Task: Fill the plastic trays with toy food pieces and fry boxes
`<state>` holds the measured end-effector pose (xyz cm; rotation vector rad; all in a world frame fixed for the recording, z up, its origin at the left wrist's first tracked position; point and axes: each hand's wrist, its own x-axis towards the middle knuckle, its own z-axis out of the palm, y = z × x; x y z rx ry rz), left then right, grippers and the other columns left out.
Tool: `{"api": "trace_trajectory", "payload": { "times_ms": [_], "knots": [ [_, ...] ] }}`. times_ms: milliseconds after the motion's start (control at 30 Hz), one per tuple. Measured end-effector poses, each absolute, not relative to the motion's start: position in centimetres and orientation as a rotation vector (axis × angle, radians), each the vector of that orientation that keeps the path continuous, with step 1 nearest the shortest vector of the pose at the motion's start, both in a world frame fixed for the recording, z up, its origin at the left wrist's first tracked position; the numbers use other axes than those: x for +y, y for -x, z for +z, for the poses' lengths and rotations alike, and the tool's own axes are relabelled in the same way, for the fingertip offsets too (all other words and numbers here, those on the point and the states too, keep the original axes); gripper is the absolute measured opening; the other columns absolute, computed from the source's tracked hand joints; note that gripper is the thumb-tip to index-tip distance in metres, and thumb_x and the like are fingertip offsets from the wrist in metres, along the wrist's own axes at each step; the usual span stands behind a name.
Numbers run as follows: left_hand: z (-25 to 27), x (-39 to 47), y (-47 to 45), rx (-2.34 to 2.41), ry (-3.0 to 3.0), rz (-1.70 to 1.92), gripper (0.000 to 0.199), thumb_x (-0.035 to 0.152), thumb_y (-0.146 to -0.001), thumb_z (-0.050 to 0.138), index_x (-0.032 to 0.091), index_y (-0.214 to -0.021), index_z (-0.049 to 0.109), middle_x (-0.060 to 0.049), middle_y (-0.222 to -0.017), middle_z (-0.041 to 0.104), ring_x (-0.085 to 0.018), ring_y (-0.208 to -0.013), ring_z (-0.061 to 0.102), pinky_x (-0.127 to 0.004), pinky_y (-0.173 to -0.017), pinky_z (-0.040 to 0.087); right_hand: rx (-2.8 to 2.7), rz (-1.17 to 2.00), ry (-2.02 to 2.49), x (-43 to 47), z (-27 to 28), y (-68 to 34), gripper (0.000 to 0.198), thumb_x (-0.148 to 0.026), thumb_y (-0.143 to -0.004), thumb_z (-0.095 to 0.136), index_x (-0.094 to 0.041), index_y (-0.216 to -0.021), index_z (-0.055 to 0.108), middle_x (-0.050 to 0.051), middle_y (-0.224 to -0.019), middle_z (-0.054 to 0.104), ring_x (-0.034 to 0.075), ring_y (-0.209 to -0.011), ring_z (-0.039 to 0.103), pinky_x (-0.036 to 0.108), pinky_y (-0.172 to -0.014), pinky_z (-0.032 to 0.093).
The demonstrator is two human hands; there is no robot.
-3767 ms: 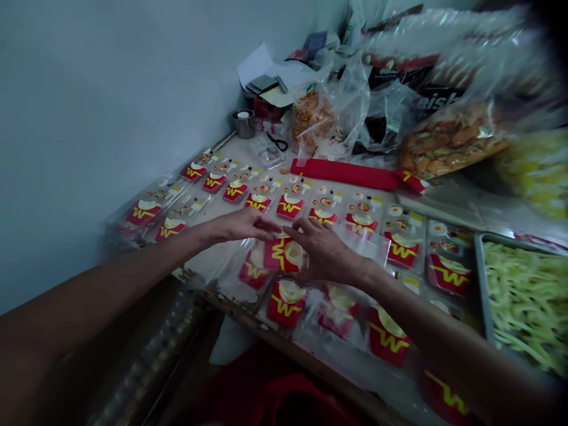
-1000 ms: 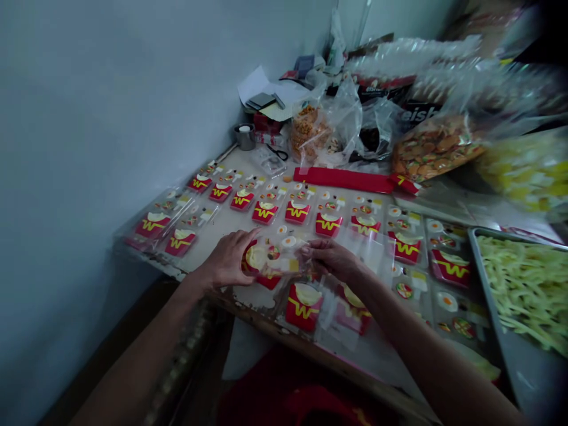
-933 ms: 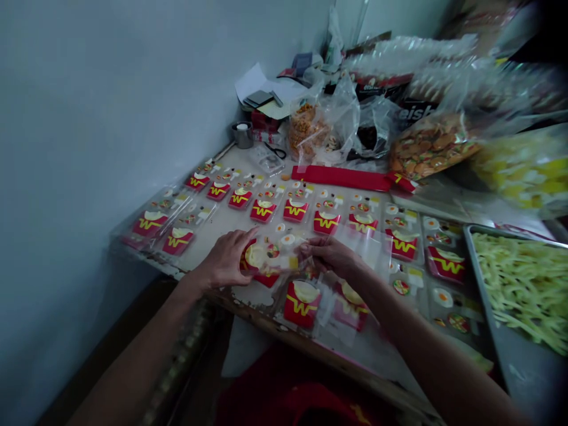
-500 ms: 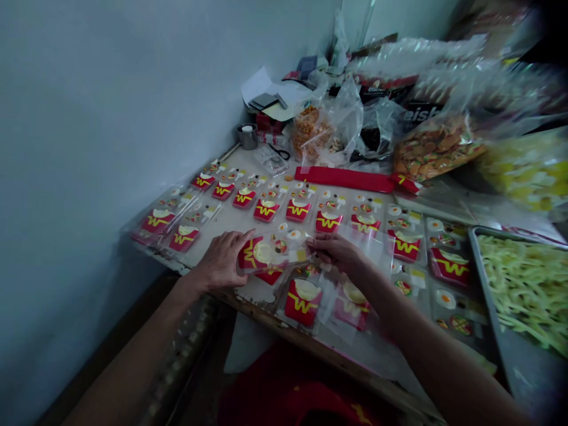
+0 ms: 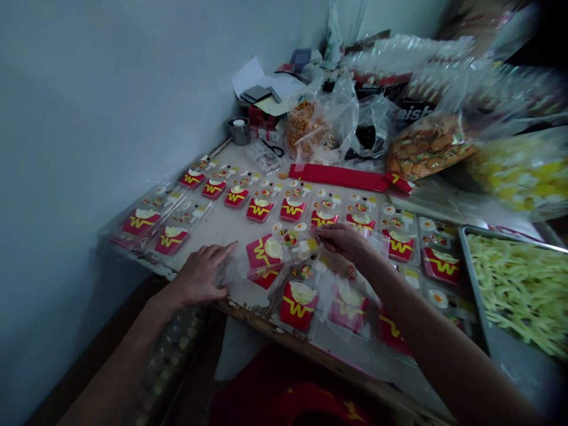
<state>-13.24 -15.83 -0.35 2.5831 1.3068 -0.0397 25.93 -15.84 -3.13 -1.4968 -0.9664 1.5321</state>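
A clear plastic packet (image 5: 265, 251) holding a red fries carton with a yellow W and small food pieces is held over the table. Its right end is pinched by my right hand (image 5: 344, 239), fingers closed. At its left end, around the loose clear film, my left hand (image 5: 202, 273) has thumb and fingers apart. Under and beside it lie similar packets, such as one red carton packet (image 5: 299, 305) at the front edge. Another red carton (image 5: 171, 239) lies left of my left hand. My right forearm partly covers a carton (image 5: 393, 331).
A metal tray (image 5: 477, 284) of pale fries-shaped pieces stands at the right. Behind are a flat red stack (image 5: 337, 177), a bag of small burger-like pieces (image 5: 428, 145), a bag of orange pieces (image 5: 304, 127), scissors (image 5: 273, 148) and a metal cup (image 5: 239, 131). A wall rises at the left.
My left hand has come off the packet's carton end and moved left, its fingers opening. My right hand keeps its pinch, and the packet now shows a loose film end at left.
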Motion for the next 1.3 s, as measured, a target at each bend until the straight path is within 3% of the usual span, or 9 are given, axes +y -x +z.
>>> {"api": "trace_trajectory", "payload": {
  "times_ms": [133, 233, 333, 433, 567, 733, 867, 1000, 1300],
  "knots": [
    [-0.7, -16.0, 9.0, 1.349, -2.581, -0.004, 0.127, 0.062, -0.058, 0.084, 0.02, -0.161, 0.022, -0.019, -0.156, 0.041, -0.038, -0.141, 0.04, -0.05, -0.117, 0.032, -1.389, 1.078, 1.896, -16.1, -1.6, -25.4, 0.028, -0.044, -0.082, 0.068, -0.016, -0.077, 0.073, 0.004, -0.063, 0.065, 0.012, -0.046, 0.048, 0.026, -0.047, 0.033],
    [-1.3, -15.6, 5.9, 1.438, -2.563, 0.048, 0.117, 0.062, -0.065, 0.082, 0.017, -0.159, 0.028, -0.02, -0.152, 0.045, -0.038, -0.137, 0.044, -0.05, -0.115, 0.033, -1.605, 0.51, 1.988, -17.1, -0.1, -23.6, 0.022, -0.035, -0.089, 0.064, -0.019, -0.093, 0.078, 0.007, -0.084, 0.072, 0.018, -0.067, 0.061, 0.029, -0.061, 0.043],
    [-1.8, -15.2, 4.9, 1.463, -2.558, 0.097, 0.108, 0.06, -0.068, 0.081, 0.015, -0.155, 0.036, -0.019, -0.144, 0.051, -0.037, -0.13, 0.05, -0.047, -0.112, 0.037, -1.94, 0.291, 1.728, -17.6, 0.4, -20.9, 0.022, -0.025, -0.092, 0.06, -0.021, -0.105, 0.078, 0.008, -0.104, 0.072, 0.021, -0.091, 0.065, 0.03, -0.079, 0.046],
    [-2.0, -15.2, 5.2, 1.439, -2.58, 0.142, 0.106, 0.061, -0.066, 0.082, 0.017, -0.153, 0.039, -0.018, -0.141, 0.052, -0.037, -0.126, 0.052, -0.048, -0.11, 0.039, -2.276, 0.255, 1.54, -16.9, -0.1, -18.5, 0.023, -0.02, -0.092, 0.059, -0.021, -0.103, 0.079, 0.01, -0.104, 0.071, 0.023, -0.1, 0.062, 0.033, -0.088, 0.045],
    [-2.2, -15.2, 5.6, 1.424, -2.582, 0.17, 0.104, 0.06, -0.066, 0.083, 0.018, -0.151, 0.041, -0.017, -0.136, 0.054, -0.036, -0.121, 0.053, -0.048, -0.106, 0.043, -2.406, 0.324, 1.454, -14.9, 0.0, -18.1, 0.014, -0.01, -0.08, 0.064, -0.015, -0.082, 0.076, 0.01, -0.092, 0.07, 0.024, -0.094, 0.062, 0.032, -0.08, 0.045],
    [-2.2, -15.1, 5.5, 1.45, -2.558, 0.129, 0.105, 0.06, -0.064, 0.084, 0.019, -0.151, 0.041, -0.017, -0.135, 0.054, -0.036, -0.12, 0.053, -0.048, -0.104, 0.044, -1.713, 0.909, 1.546, -14.0, 1.3, -22.6, 0.025, -0.017, -0.067, 0.071, -0.016, -0.092, 0.074, 0.0, -0.067, 0.066, 0.014, -0.059, 0.058, 0.025, -0.058, 0.044],
    [-1.8, -15.7, 4.8, 1.508, -2.51, 0.09, 0.113, 0.062, -0.062, 0.085, 0.017, -0.154, 0.037, -0.02, -0.142, 0.051, -0.039, -0.129, 0.048, -0.057, -0.113, 0.034, -1.099, 1.316, 1.463, -15.0, 0.7, -24.7, 0.033, -0.034, -0.064, 0.077, -0.016, -0.092, 0.074, 0.003, -0.071, 0.072, 0.015, -0.057, 0.064, 0.027, -0.058, 0.052],
    [-1.7, -16.1, 3.7, 1.52, -2.49, 0.14, 0.114, 0.067, -0.066, 0.081, 0.019, -0.156, 0.031, -0.022, -0.153, 0.043, -0.043, -0.14, 0.038, -0.07, -0.115, 0.02, -1.158, 1.142, 1.568, -16.0, -0.9, -23.3, 0.028, -0.038, -0.067, 0.079, -0.015, -0.083, 0.078, 0.005, -0.069, 0.073, 0.016, -0.058, 0.064, 0.026, -0.055, 0.047],
    [-3.5, -15.0, 3.9, 1.363, -2.52, 0.479, 0.094, 0.054, -0.067, 0.082, 0.017, -0.146, 0.047, -0.016, -0.127, 0.057, -0.035, -0.115, 0.056, -0.05, -0.102, 0.045, -1.535, 0.837, 1.747, -15.3, -2.4, -23.6, 0.019, -0.036, -0.066, 0.083, -0.02, -0.076, 0.079, 0.002, -0.073, 0.068, 0.017, -0.072, 0.059, 0.027, -0.062, 0.04]
  ]
}}
